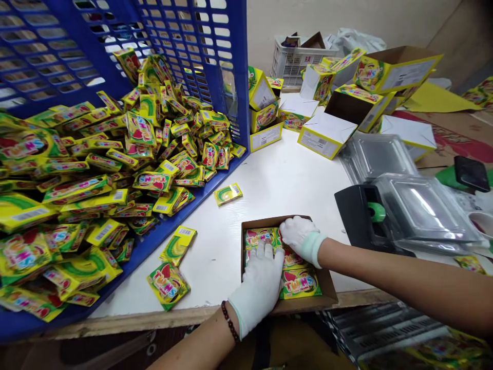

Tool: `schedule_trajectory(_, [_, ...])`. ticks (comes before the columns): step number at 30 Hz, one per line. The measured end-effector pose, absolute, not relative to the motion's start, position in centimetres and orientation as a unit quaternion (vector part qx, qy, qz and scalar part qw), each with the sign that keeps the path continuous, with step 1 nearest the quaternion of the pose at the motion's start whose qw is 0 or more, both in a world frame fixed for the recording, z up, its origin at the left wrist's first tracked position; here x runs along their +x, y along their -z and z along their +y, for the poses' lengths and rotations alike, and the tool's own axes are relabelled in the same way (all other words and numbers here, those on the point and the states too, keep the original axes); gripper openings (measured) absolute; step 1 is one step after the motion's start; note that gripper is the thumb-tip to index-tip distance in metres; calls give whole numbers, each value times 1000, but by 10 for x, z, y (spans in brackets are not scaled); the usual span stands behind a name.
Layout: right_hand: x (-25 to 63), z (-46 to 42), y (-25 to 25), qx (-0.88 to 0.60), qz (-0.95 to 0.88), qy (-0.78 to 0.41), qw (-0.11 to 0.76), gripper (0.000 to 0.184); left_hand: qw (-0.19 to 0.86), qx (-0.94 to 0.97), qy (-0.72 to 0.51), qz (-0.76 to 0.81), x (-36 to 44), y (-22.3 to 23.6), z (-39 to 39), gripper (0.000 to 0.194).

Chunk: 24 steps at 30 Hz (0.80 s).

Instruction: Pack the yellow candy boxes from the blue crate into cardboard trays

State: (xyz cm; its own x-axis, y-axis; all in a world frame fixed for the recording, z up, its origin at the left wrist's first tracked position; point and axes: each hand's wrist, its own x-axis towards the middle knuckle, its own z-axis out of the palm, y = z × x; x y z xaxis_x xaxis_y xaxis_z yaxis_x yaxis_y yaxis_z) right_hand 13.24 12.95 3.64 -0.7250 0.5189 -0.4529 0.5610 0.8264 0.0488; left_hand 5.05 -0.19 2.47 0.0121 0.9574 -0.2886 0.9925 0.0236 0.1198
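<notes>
Left hand (pixel 260 280) (beaded bracelet (pixel 229 321) at wrist) lies flat on TWINS packs (pixel 300 284) inside the open carton (pixel 328 288), right hand (pixel 300 234) curled at carton's far-right corner, can't tell if gripping, blue crate (pixel 239 77) left of carton.

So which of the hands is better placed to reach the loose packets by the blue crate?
Probably the left hand: it lies over the side of the open box facing the blue crate, nearer the loose packets. The right hand is farther off.
</notes>
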Motion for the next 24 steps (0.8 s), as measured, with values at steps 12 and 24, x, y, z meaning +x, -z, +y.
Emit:
schedule_trajectory(12, [157,90,1,311,903,-51,292,59,182,740,-8,647,44,-33,-8,43])
schedule_trajectory(24, [151,98,-16,290,904,6,314,54,43,388,-99,916,-120,-10,-129,90])
